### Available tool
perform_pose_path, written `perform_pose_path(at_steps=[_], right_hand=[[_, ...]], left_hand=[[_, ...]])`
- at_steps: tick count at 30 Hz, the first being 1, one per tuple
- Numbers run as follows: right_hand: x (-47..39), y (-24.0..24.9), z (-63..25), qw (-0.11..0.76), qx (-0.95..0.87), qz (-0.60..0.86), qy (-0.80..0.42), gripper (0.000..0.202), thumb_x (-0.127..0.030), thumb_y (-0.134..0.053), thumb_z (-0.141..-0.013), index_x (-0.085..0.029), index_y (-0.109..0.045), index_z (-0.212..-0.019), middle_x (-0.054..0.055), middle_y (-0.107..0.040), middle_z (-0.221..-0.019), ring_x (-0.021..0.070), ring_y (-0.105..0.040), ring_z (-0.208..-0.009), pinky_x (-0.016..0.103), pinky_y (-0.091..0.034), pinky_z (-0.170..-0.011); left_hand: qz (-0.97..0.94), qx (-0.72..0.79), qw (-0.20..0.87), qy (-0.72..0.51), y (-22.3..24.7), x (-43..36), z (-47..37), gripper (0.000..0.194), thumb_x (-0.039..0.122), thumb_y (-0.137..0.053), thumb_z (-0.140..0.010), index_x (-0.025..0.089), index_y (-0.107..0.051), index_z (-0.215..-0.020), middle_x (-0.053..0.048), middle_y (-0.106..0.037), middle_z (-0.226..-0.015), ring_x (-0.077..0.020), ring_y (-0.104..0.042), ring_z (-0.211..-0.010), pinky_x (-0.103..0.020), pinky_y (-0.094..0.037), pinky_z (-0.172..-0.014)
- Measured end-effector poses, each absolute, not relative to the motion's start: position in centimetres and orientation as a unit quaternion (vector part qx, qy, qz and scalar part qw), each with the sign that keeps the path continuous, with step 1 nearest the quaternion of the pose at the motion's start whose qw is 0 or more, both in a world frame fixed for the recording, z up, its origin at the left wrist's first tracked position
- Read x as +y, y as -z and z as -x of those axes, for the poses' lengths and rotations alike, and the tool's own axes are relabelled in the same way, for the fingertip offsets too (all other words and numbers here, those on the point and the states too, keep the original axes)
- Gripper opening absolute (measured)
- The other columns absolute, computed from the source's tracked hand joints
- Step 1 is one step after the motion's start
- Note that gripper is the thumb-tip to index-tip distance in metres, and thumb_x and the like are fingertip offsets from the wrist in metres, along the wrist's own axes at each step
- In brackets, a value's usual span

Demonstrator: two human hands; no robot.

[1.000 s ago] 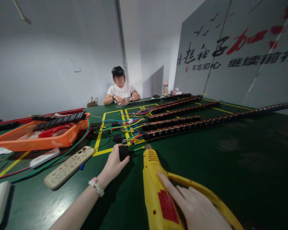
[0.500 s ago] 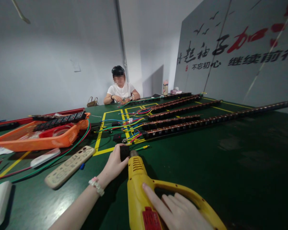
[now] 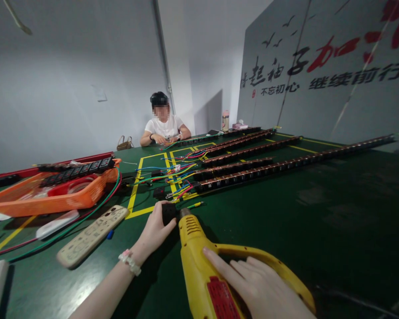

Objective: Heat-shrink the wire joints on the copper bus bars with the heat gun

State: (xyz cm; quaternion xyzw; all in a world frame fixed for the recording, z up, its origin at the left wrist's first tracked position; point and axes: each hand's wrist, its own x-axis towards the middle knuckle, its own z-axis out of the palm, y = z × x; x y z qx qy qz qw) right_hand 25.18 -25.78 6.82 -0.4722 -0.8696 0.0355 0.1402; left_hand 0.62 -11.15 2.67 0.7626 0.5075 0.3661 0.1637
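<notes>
My left hand (image 3: 156,232) is closed on a small black block (image 3: 168,213), gripped between thumb and fingers just above the table. A short yellow-green wire (image 3: 195,205) sticks out to the right beyond the block. My right hand (image 3: 252,283) wraps the handle of a yellow heat gun (image 3: 199,257), its index finger stretched along the body. The metal nozzle (image 3: 185,212) points at the block's right side, very close to it; whether they touch I cannot tell.
Several long black strips with copper-coloured rails (image 3: 246,176) and coloured wire ends lie across the green table (image 3: 259,221). To the left are an orange basket (image 3: 86,199), a beige power strip (image 3: 93,235) and loose wires. A co-worker in a white shirt (image 3: 168,126) sits at the far end.
The view has shifted slightly, so the scene sits a little further left. The heat gun's body has swung slightly to the right, its nozzle still by the block. Both grips look the same.
</notes>
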Motion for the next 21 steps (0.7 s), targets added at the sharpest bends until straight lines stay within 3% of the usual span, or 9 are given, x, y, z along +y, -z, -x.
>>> perform_pose_path(at_steps=[4, 9, 14, 21], right_hand=[[-25.8, -7.2, -26.2, 0.16, -0.842, 0.51, -0.08, 0.089, -0.033, -0.066, -0.064, -0.028, -0.024, -0.142, 0.008, -0.062, -0.113, 0.0282, -0.06, -0.095, 0.04, -0.048, -0.081], [-25.6, -7.1, -27.3, 0.176, -0.816, 0.537, -0.122, 0.107, -0.05, -0.071, -0.055, -0.028, -0.015, -0.144, 0.007, -0.061, -0.114, 0.0296, -0.059, -0.096, 0.042, -0.046, -0.082], [-25.3, -6.7, -27.6, 0.168, -0.812, 0.546, -0.119, 0.111, -0.05, -0.072, -0.052, -0.029, -0.013, -0.144, 0.007, -0.062, -0.11, 0.0309, -0.058, -0.094, 0.045, -0.045, -0.083], [-25.8, -6.3, -26.8, 0.167, -0.83, 0.528, -0.065, 0.101, -0.043, -0.068, -0.06, -0.023, -0.016, -0.144, 0.009, -0.063, -0.107, 0.0298, -0.06, -0.091, 0.043, -0.046, -0.082]], left_hand=[[-0.761, 0.513, 0.159, -0.364, -2.7, -11.2, -0.6, 0.038, 0.028, -0.053, -0.075, 0.019, -0.04, -0.11, -0.007, -0.054, -0.103, -0.022, -0.055, -0.096, -0.038, -0.044, -0.085], [-0.762, 0.52, 0.152, -0.355, -2.8, -11.2, -0.6, 0.039, 0.029, -0.054, -0.075, 0.019, -0.039, -0.11, -0.007, -0.055, -0.102, -0.0224, -0.056, -0.095, -0.038, -0.044, -0.083], [-0.763, 0.52, 0.154, -0.352, -2.6, -11.0, -0.6, 0.04, 0.032, -0.054, -0.076, 0.019, -0.039, -0.111, -0.008, -0.054, -0.104, -0.0237, -0.055, -0.096, -0.04, -0.044, -0.083], [-0.763, 0.519, 0.153, -0.354, -2.5, -11.0, -0.6, 0.04, 0.032, -0.054, -0.076, 0.019, -0.04, -0.111, -0.008, -0.055, -0.104, -0.024, -0.056, -0.097, -0.041, -0.045, -0.085]])
